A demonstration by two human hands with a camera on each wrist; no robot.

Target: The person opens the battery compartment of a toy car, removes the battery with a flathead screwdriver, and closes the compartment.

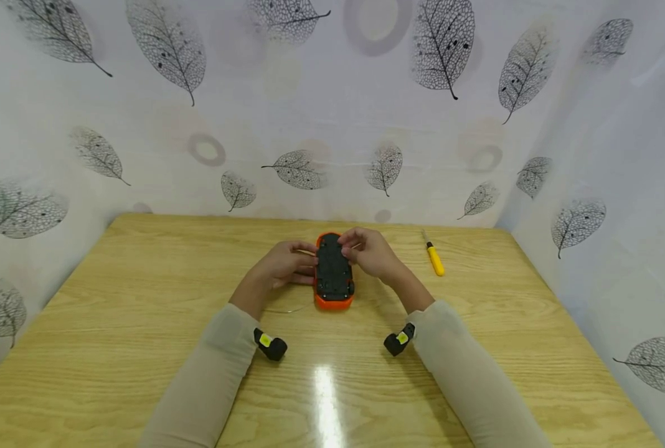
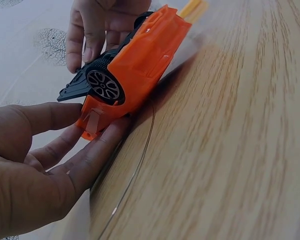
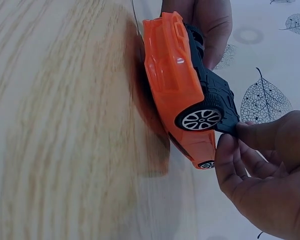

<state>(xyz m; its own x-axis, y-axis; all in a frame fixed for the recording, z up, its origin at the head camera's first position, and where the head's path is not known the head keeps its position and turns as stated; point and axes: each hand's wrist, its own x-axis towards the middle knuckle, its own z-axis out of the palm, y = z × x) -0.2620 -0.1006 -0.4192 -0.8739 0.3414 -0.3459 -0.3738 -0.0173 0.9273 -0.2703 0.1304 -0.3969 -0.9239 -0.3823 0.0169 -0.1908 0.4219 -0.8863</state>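
No readable text, label, brand or number anywhere. Toy car (image 1: 333, 274): black underside and orange body, no legible marking in any view. Screwdriver (image 1: 434, 256): plain yellow handle. Wrist cameras carry yellow patches, too small to read.

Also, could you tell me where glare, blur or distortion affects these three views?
Head view: a bright glare streak on the table, and wide-angle bending of its edges. Left wrist view: the toy car is sharp, the near left hand soft. Right wrist view: the wood grain is smeared.
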